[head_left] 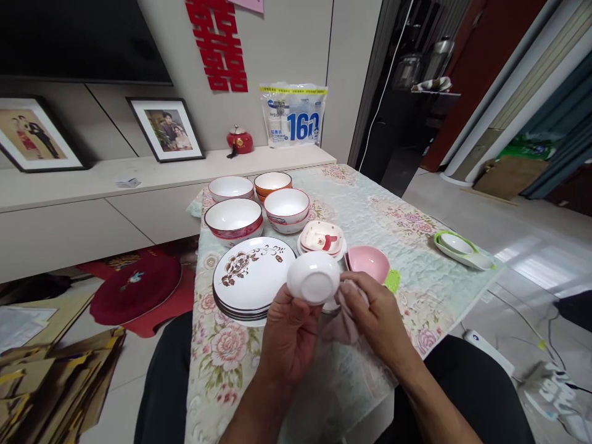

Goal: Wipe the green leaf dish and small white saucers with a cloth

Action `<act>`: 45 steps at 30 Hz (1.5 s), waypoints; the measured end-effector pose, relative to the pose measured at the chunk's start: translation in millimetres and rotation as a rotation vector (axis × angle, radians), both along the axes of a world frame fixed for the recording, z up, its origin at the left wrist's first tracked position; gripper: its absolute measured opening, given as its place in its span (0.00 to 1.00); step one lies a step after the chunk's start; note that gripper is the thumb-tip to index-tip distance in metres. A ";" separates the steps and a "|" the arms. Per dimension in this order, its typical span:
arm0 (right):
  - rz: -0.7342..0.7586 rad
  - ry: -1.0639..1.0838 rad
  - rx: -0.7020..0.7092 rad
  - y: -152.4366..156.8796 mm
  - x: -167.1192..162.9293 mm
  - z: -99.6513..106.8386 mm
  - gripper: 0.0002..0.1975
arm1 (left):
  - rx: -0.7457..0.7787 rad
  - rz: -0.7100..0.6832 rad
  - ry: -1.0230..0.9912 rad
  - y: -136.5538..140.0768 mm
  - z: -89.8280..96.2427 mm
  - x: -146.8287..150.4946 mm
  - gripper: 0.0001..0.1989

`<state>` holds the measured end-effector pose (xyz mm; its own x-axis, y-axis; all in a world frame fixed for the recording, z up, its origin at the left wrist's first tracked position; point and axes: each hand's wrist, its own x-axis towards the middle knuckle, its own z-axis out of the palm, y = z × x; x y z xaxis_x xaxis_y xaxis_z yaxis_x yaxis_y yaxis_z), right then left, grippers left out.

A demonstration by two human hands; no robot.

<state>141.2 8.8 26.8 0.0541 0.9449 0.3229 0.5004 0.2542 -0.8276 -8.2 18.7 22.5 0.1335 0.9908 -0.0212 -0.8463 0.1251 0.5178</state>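
A small white dish point(313, 277) is tilted up with its underside and foot ring facing me. My left hand point(290, 336) grips it by the lower rim, thumb in front. At the dish's right edge, my right hand point(377, 317) is closed on a pale pink cloth point(345, 325), part of which hangs below the fingers. Just behind the dish lies a stack of white plates point(254, 271) with brown flowers. Beyond my right hand are pink bowls point(369, 262) and a small bear-pattern dish point(321, 236) on other dishes.
Stacked bowls point(234, 216) stand toward the table's far left. A green-rimmed dish set point(462, 246) is near the right edge of the flowered tablecloth point(226, 348). Behind, a low cabinet point(176, 185) carries framed photos, a red jar point(240, 140) and a plastic pack point(293, 117).
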 end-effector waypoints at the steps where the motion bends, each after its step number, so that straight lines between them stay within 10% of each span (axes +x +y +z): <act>1: 0.053 -0.074 -0.007 -3.5 -3.8 1.1 0.10 | 0.013 0.010 -0.007 1.6 0.7 -2.6 0.18; 9: 0.512 -0.384 -0.251 -30.3 -19.0 19.9 0.23 | 0.023 0.037 -0.017 4.4 4.2 -6.9 0.19; 19: 0.478 -0.355 -0.271 -23.9 33.1 37.2 0.13 | -0.007 -0.157 0.099 -5.1 -7.2 7.3 0.12; 25: 0.171 0.089 -0.292 -9.5 65.1 19.1 0.16 | -0.010 -0.254 0.230 -5.4 -19.0 10.0 0.12; 34: 0.296 0.609 -0.428 -9.0 63.5 2.2 0.17 | 0.059 -0.391 0.465 -7.1 -22.1 5.9 0.16; 40: -0.098 0.432 -0.109 -14.6 111.1 7.7 0.15 | 0.222 -0.395 0.789 -8.4 -19.8 8.1 0.20; 45: -0.592 -0.224 0.165 1.0 180.4 2.7 0.18 | 0.424 -0.479 1.169 -17.1 -21.9 15.8 0.13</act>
